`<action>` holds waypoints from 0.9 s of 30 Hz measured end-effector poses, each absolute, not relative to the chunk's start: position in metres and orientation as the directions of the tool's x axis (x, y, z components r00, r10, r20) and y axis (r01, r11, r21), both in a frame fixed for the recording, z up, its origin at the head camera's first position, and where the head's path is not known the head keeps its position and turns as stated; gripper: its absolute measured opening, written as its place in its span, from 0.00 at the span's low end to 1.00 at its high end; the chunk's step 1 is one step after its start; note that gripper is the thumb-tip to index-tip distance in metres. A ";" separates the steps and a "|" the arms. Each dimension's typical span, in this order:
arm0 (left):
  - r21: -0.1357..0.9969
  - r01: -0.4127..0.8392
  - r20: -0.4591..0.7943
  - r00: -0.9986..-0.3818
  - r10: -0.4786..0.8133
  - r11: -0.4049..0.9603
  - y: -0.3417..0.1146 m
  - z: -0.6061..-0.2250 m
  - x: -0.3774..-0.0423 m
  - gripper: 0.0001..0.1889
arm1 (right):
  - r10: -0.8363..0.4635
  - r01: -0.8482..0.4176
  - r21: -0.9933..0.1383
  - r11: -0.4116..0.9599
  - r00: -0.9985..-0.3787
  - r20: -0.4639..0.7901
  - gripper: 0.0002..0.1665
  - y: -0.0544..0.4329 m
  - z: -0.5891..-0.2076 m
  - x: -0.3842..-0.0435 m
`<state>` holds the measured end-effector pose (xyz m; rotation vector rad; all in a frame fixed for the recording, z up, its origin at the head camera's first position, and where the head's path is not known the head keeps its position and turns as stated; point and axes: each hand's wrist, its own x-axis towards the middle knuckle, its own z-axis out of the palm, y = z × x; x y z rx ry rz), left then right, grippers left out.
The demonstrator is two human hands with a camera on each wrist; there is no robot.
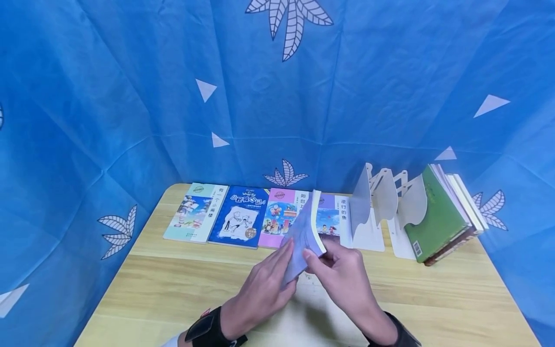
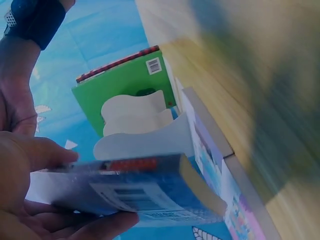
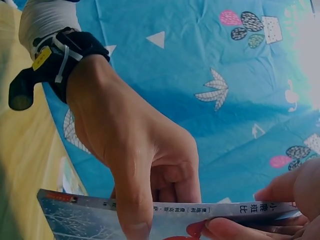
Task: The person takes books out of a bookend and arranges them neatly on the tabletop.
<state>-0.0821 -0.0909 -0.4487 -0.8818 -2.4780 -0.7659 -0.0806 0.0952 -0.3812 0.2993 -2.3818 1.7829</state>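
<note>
A thin paperback book (image 1: 299, 246) with a pale bluish cover is held above the table, tilted. My left hand (image 1: 264, 284) grips its left side; in the right wrist view that hand's thumb (image 3: 135, 215) lies on the snowy-tree cover beside the spine (image 3: 227, 208). On the other side my right hand (image 1: 342, 274) pinches the book, thumb on the cover and fingers behind. The left wrist view shows the back cover (image 2: 135, 192) with a barcode label. Behind the held book lie the pink book (image 1: 277, 219) and the purple book (image 1: 334, 212), both partly hidden.
A light-green book (image 1: 196, 212) and a blue book (image 1: 240, 217) lie flat at the back left. Right of the row stands a white metal book rack (image 1: 362, 205). A green book (image 1: 438, 217) and several others lean at its right end. Blue cloth (image 1: 260, 106) hangs behind.
</note>
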 end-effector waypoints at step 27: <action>0.260 0.740 0.757 -0.555 0.345 0.620 -0.121 -0.448 -0.086 0.28 | -0.150 -0.443 -0.800 0.406 -0.895 0.419 0.15 0.087 -0.375 -0.078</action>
